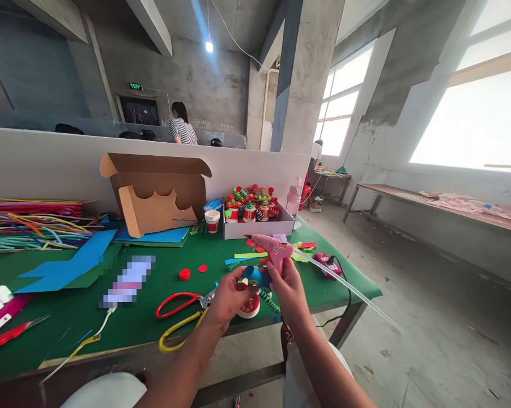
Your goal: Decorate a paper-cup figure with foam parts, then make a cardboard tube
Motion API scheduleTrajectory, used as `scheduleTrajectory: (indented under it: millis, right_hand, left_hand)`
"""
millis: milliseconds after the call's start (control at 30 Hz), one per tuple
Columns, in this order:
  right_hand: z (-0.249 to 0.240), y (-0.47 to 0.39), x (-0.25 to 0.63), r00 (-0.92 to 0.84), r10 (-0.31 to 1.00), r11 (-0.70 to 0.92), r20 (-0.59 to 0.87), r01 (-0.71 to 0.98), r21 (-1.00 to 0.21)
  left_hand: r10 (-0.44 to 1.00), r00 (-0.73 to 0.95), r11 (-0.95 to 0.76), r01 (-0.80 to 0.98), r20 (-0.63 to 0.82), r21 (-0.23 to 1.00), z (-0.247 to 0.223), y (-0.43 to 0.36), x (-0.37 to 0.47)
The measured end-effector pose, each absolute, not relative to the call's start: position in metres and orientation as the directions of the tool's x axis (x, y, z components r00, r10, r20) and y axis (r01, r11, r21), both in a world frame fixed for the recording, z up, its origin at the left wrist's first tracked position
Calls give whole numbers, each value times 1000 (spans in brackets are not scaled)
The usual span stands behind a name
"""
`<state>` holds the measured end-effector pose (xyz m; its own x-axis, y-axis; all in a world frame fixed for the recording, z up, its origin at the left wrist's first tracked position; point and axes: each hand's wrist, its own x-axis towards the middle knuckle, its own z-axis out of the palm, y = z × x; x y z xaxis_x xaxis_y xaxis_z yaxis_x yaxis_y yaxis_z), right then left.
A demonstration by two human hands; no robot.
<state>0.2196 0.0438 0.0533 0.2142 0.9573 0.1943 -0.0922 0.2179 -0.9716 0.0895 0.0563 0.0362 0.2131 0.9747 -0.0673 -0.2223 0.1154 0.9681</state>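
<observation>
My right hand [290,288] is wrapped round the handle of a pink hot glue gun [276,249], its nozzle pointing left. A long clear glue stick [349,288] sticks out of the gun's back. My left hand [232,299] pinches a small rolled piece of blue paper [256,276], just below the gun. Under my fingers shows a red and white paper cup [250,307], partly hidden, with a coiled green pipe cleaner [269,301] at its right. Beside my left wrist lie scissors [179,306] with one red and one yellow handle loop.
A white box [259,229] of decorated cups stands behind my hands, with another paper cup [212,222] beside it. An open cardboard box [157,209], pipe cleaners [34,226] and blue paper [64,266] lie left. A pink power strip [328,265] sits near the right edge.
</observation>
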Motion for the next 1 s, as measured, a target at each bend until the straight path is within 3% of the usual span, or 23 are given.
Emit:
scheduleTrajectory:
  millis: [167, 367, 567, 800, 1000]
  right_hand:
    - [50, 53, 216, 219, 936, 288, 274, -34, -957]
    - [57, 51, 222, 201, 951, 258, 234, -100, -961]
    - [80, 32, 253, 165, 958, 248, 235, -67, -966]
    - [91, 2, 276, 20, 974, 217, 227, 229, -949]
    - [96, -8, 281, -110, 944, 320, 312, 546, -775]
  left_hand:
    - [980, 187, 117, -303, -61, 946, 31, 58, 91]
    - [984, 165, 109, -287, -63, 952, 23, 61, 90]
    - [993, 88, 115, -438, -84, 891, 27, 57, 88]
    - [997, -16, 70, -345, -80, 936, 20, 56, 92]
    - [998, 66, 7, -264, 11, 965, 16, 57, 90]
